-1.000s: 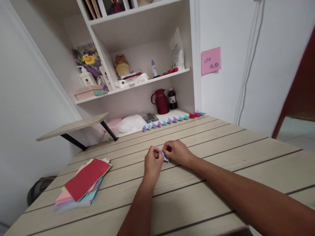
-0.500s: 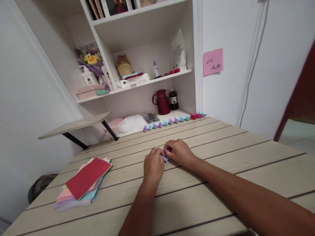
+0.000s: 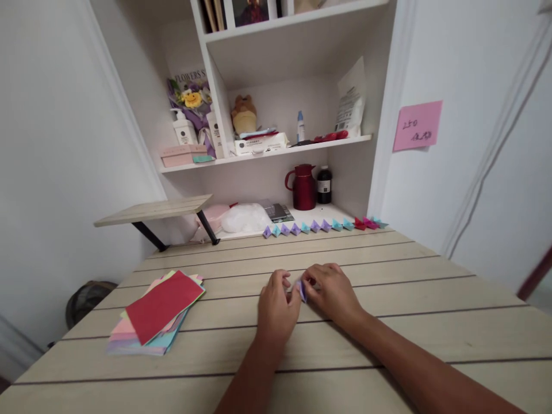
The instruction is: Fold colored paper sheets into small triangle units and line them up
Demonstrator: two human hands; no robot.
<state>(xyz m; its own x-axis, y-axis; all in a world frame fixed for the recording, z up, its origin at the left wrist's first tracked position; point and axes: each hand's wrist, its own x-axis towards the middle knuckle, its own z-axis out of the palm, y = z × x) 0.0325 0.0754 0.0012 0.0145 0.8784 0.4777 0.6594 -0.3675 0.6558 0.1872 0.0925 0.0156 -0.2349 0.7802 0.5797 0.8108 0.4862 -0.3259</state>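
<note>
A small folded purple paper (image 3: 302, 291) stands on edge above the wooden tabletop, between my two hands. My right hand (image 3: 332, 290) pinches it from the right between thumb and fingertips. From the other side, my left hand (image 3: 278, 302) touches the paper with its thumb, while its curled fingers are apart from the thumb. Part of the paper is hidden by the fingers. Beyond my hands, a row of small folded paper shapes (image 3: 315, 226) in purple, light blue, red and magenta runs along the table's far edge.
A stack of coloured paper (image 3: 159, 310), red sheet on top, lies at the left. Behind it stands a small raised wooden shelf (image 3: 155, 210) on black legs. A red jug (image 3: 304, 187) and a dark bottle (image 3: 324, 185) occupy the white shelving behind the table (image 3: 207, 368).
The view has turned, shifting the background. My left hand's fingers have come off the purple paper, leaving the thumb against it. The paper now appears narrower and more upright in my right hand.
</note>
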